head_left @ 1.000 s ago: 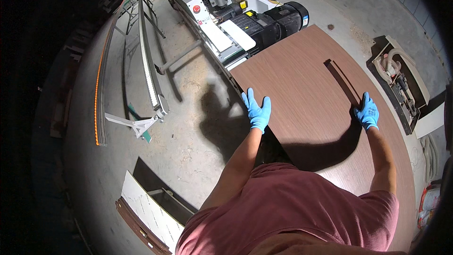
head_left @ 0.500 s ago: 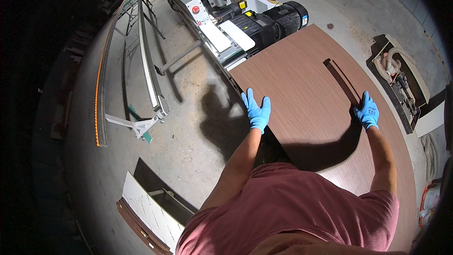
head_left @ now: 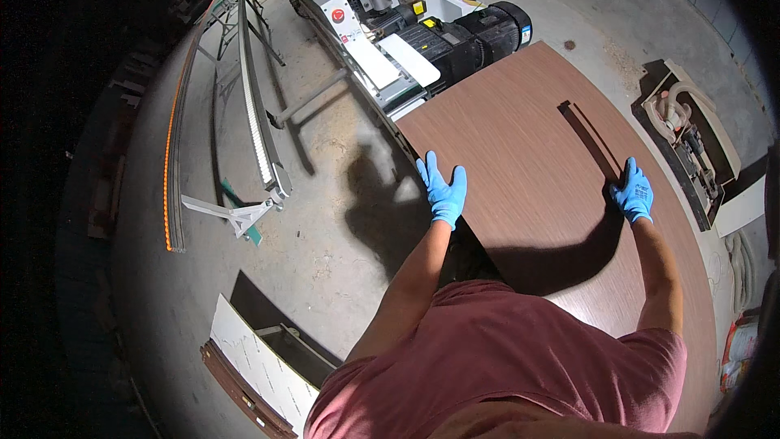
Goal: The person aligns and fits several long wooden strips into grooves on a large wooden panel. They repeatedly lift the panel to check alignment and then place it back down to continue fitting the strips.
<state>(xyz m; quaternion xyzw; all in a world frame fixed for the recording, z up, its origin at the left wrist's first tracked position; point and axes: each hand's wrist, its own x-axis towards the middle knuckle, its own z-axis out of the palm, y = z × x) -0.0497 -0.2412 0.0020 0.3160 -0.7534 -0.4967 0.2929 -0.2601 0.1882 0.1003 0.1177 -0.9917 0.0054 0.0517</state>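
A large brown wood-grain panel lies in front of me, its far end against a machine. My left hand, in a blue glove, rests at the panel's left edge with fingers spread and nothing in it. On the right side of the panel is my right hand, also gloved in blue. Its fingers are closed on the near end of a thin brown strip, which points away from me and throws a dark shadow on the panel. The fingertips at the strip are partly hidden.
The machine has black motors and a panel with a red button. To the left stands a roller conveyor frame. White and brown boards stand at lower left. A wooden box of tools sits on the floor at right.
The panel has shifted very slightly at its far left corner. Both hands stay almost where they were.
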